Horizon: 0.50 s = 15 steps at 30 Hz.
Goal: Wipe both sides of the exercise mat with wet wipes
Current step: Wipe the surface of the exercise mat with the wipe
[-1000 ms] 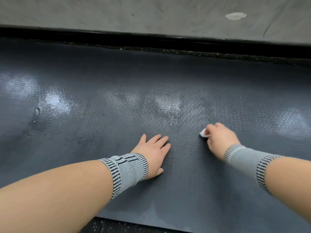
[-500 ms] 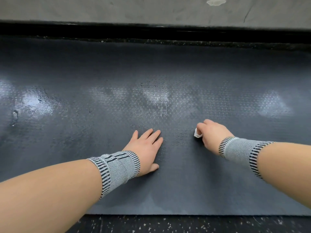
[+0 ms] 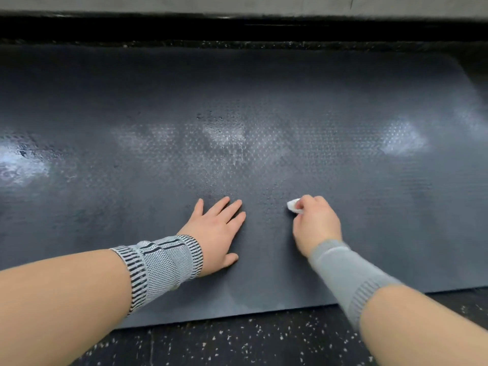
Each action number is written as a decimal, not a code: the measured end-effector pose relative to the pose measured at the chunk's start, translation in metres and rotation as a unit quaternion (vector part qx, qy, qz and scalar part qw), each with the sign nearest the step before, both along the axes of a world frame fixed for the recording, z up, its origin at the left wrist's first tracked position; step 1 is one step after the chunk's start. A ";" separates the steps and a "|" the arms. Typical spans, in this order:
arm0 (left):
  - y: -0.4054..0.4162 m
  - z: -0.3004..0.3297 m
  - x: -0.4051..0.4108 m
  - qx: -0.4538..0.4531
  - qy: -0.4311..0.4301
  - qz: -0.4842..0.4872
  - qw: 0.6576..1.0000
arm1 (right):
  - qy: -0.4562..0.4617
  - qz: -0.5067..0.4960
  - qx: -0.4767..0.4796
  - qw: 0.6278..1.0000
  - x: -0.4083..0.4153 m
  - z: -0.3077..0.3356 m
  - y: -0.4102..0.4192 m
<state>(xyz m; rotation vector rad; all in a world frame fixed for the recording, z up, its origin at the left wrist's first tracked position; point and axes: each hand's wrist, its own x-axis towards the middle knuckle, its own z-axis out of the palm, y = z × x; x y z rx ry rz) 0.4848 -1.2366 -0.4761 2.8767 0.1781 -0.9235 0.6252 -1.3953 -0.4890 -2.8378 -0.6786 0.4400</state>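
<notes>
Looking down, I see the dark exercise mat spread flat on the speckled floor, with damp shiny patches across its surface. My left hand presses flat on it, fingers straight and together. My right hand, nearby, pinches a small white wet wipe in curled fingers against the mat.

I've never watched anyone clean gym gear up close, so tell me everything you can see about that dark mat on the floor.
The exercise mat is dark grey, looks rubbery, and has a fine dotted texture. It lies flat on a black speckled floor, its near edge and far right corner in view. Pale, shiny patches across its middle look wet. The left hand rests flat on it, fingers straight. The right hand pinches a small white wet wipe against its surface.
</notes>
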 end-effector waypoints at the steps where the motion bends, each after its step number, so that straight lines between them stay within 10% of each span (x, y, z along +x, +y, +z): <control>1: -0.003 -0.001 -0.002 -0.002 0.001 -0.002 1.000 | 0.028 0.013 0.009 0.999 -0.018 0.002 0.006; 6: -0.008 0.001 -0.007 -0.008 0.006 -0.009 1.000 | 0.058 0.209 0.073 0.973 -0.070 0.007 -0.002; 11: -0.011 0.005 -0.015 -0.005 0.021 -0.025 0.999 | 0.029 -0.092 -0.013 0.995 -0.013 0.006 -0.041; 15: -0.015 0.006 -0.017 -0.005 0.022 -0.029 0.999 | 0.086 0.046 -0.009 0.995 -0.082 0.007 -0.011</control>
